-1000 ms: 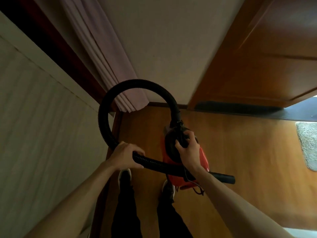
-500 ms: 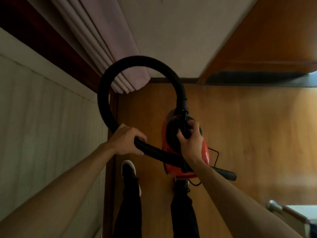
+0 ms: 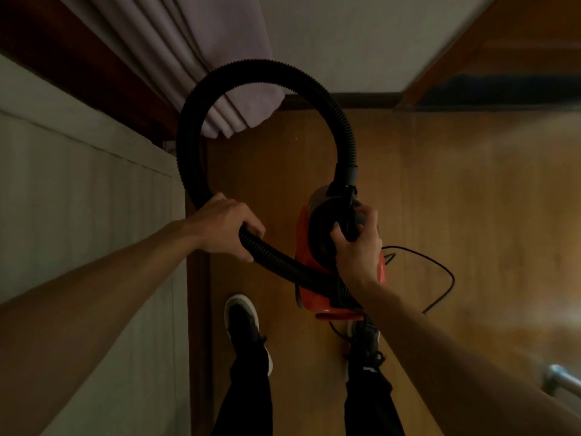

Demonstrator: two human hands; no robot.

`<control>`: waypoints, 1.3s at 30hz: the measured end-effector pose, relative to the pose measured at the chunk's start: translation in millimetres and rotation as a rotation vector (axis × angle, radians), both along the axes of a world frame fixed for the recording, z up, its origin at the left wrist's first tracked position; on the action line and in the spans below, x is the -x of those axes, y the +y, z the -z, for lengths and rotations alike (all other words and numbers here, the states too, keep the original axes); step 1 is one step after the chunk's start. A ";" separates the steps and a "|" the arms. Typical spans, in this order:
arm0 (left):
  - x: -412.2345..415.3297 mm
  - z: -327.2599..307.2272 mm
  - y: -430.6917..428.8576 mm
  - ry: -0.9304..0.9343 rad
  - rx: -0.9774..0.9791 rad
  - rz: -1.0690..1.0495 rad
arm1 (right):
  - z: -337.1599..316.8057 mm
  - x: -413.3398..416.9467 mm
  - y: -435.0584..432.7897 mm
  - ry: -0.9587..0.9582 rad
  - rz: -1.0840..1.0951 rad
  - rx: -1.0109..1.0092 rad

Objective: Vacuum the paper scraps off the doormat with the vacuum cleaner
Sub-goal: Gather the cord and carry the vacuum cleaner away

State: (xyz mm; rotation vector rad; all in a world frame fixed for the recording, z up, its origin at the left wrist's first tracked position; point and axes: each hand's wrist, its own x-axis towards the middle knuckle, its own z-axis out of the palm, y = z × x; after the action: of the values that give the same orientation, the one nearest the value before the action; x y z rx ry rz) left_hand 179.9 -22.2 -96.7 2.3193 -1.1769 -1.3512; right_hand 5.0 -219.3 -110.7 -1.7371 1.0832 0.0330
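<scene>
A small red vacuum cleaner hangs above the wooden floor in front of my legs. My right hand is closed around its black top handle. Its black ribbed hose rises from the body, loops over to the left and comes back down. My left hand grips the hose near its lower end, left of the body. The hose then runs under my right forearm, and its nozzle is hidden there. A thin black cord trails on the floor to the right. No doormat or paper scraps are in view.
A pale panelled wall stands close on my left. A lilac curtain hangs ahead at the corner. A wooden door is at the upper right. A metal bar pokes in at the lower right. My dark shoes stand on the floor.
The view has swung away from the grey mat at the right, which is now out of sight. The vacuum stays held in both hands, and its cord now trails out to the right.
</scene>
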 end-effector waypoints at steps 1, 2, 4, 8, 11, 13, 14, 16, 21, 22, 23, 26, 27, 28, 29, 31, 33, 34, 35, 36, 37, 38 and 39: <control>-2.7 9.1 0.1 0.002 -0.002 0.009 | 8.1 -2.0 1.6 0.005 0.004 -0.004; -4.3 18.0 0.3 0.003 0.001 0.014 | 15.7 -3.6 2.5 0.006 0.011 -0.005; -6.5 34.5 1.6 -0.003 0.014 0.022 | 28.9 -7.1 3.7 -0.006 0.028 -0.006; -9.7 58.7 3.4 -0.014 0.008 0.028 | 49.0 -12.9 7.1 -0.012 0.035 -0.004; -14.3 70.7 5.5 -0.041 -0.001 0.047 | 60.6 -17.1 10.8 -0.020 0.033 0.000; -17.9 77.4 8.8 -0.060 -0.004 0.066 | 67.0 -19.6 13.0 -0.015 0.029 0.006; -19.6 80.8 11.0 -0.071 -0.004 0.077 | 69.9 -20.7 13.4 -0.012 0.020 0.008; -22.9 86.6 15.7 -0.090 -0.012 0.101 | 76.5 -22.1 13.2 -0.007 0.007 0.012; -32.9 96.4 22.2 -0.160 -0.056 0.166 | 88.4 -25.0 18.4 0.001 0.006 0.021; -34.8 97.8 21.7 -0.174 -0.068 0.184 | 90.6 -25.4 20.1 0.004 0.004 0.028; -36.2 99.1 20.5 -0.189 -0.079 0.205 | 93.2 -26.1 21.7 0.009 0.003 0.037; -41.1 103.1 17.7 -0.257 -0.106 0.291 | 100.9 -29.9 23.1 0.026 0.023 0.061; -43.1 104.9 17.3 -0.287 -0.109 0.322 | 103.4 -31.2 22.6 0.034 0.031 0.061; -45.2 106.8 17.1 -0.317 -0.111 0.354 | 105.7 -32.1 22.0 0.039 0.037 0.060; -47.6 108.8 16.9 -0.346 -0.110 0.387 | 108.0 -32.9 21.1 0.041 0.041 0.062; -52.0 111.0 16.5 -0.386 -0.126 0.448 | 113.1 -33.7 19.4 0.038 0.049 0.073; -56.9 111.2 15.9 -0.398 -0.159 0.493 | 116.9 -35.4 17.5 0.039 0.062 0.071; -59.3 110.7 14.7 -0.397 -0.178 0.512 | 118.0 -36.4 16.0 0.042 0.067 0.066; -61.8 110.5 13.8 -0.397 -0.190 0.528 | 119.0 -37.4 14.8 0.048 0.067 0.065; -64.1 109.9 12.6 -0.394 -0.203 0.541 | 120.1 -38.5 13.3 0.053 0.064 0.065; -66.2 109.5 11.0 -0.396 -0.208 0.554 | 121.0 -39.2 12.3 0.057 0.056 0.063; -68.4 108.6 9.1 -0.400 -0.217 0.566 | 121.9 -40.0 11.8 0.059 0.052 0.063; -70.6 108.0 7.2 -0.411 -0.218 0.581 | 123.2 -40.5 11.2 0.061 0.050 0.066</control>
State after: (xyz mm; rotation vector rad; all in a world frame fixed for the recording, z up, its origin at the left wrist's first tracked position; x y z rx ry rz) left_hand 250.5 -15.0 -204.7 2.6078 -2.0466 -1.2315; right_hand 45.4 -208.1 -233.9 -1.7769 1.1834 0.0198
